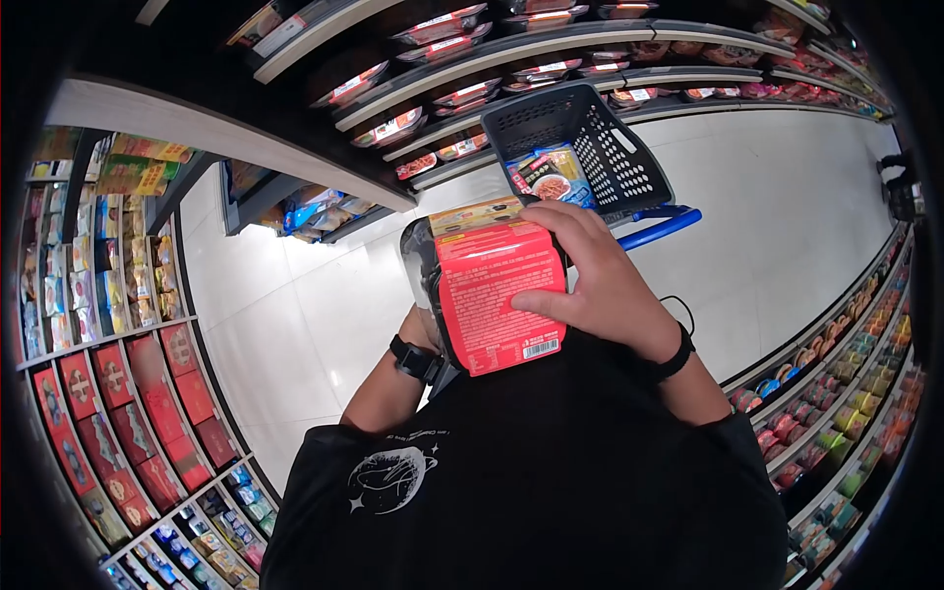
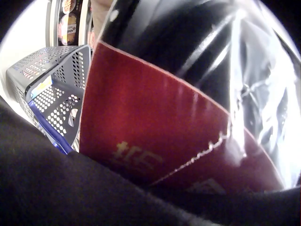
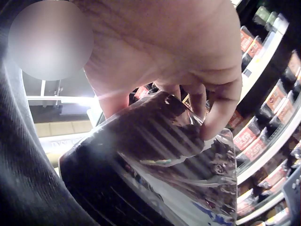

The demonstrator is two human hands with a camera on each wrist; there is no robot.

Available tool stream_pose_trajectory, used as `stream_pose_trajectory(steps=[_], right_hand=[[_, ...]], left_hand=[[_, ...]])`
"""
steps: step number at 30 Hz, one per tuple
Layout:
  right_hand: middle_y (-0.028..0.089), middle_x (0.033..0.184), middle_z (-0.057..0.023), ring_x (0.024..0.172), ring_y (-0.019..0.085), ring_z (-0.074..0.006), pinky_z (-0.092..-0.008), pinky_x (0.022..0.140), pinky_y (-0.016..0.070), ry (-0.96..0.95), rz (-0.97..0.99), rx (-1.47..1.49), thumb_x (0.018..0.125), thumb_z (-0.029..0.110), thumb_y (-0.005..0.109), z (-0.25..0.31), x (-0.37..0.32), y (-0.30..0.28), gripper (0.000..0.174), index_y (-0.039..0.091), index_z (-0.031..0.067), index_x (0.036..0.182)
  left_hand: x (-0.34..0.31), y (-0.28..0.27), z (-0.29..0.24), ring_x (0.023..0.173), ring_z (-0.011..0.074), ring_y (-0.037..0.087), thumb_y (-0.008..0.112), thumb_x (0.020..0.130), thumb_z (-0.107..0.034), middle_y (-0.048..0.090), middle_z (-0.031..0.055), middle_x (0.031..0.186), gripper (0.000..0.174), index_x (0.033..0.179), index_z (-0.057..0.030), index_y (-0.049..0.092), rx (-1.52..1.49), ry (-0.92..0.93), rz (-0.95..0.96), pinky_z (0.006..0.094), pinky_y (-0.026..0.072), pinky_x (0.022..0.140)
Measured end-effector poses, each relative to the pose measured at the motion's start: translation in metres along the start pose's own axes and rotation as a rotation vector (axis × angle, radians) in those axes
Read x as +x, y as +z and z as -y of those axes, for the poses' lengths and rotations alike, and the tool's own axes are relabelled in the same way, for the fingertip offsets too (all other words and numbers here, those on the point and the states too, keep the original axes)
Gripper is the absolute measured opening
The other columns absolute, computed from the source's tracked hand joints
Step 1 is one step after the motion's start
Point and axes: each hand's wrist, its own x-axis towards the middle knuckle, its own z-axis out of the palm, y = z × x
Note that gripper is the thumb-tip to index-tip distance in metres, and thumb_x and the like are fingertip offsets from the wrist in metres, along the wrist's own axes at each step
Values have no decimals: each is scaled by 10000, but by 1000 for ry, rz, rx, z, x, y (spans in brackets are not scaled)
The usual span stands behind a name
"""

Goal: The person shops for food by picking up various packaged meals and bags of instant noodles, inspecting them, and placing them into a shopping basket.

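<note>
A red and black package (image 1: 497, 295) in clear film is held up before the chest, its printed red side facing the head camera. My right hand (image 1: 590, 270) grips its right side, thumb on the red face and fingers over the far edge; in the right wrist view that hand (image 3: 174, 52) curls its fingers over the shiny film of the package (image 3: 141, 155). At the left side, my left hand (image 1: 421, 329) is mostly hidden behind the package. The left wrist view shows the package's dark red side (image 2: 141, 117) close up.
A dark basket (image 1: 629, 162) with a blue handle (image 1: 664, 226) stands beyond the package, holding a colourful food packet (image 1: 556, 177). Shelves of packaged trays (image 1: 462, 93) run along the far side; more shelves (image 1: 138, 413) line the left and the right.
</note>
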Motion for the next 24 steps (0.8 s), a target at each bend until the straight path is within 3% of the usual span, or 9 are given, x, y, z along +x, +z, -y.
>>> stream_pose_trajectory(steps=[2, 14, 24], right_hand=[[510, 1375, -162, 1308, 447, -344, -443, 1090, 369, 13, 9, 7, 745, 410, 830, -1, 1, -1, 792, 488, 46, 1359], [499, 1380, -174, 1336, 428, -350, -447, 1109, 350, 40, 12, 37, 743, 410, 832, -9, 1, -1, 804, 478, 44, 1365], [460, 1410, -185, 1344, 429, -347, -433, 1111, 356, 49, -11, 73, 748, 379, 838, -11, -2, -2, 799, 470, 55, 1379]], left_hand=[[2, -1, -2, 1180, 318, 614, 398, 1031, -483, 551, 172, 1357, 561, 1463, -125, 393, -13, -24, 52, 481, 572, 934], [4, 1, 2, 1217, 304, 595, 369, 1023, -499, 522, 159, 1396, 599, 1495, -130, 341, 197, 50, 34, 482, 553, 969], [8, -1, 2, 1211, 298, 599, 364, 1027, -498, 529, 155, 1387, 591, 1491, -133, 346, 112, -2, 40, 489, 551, 971]])
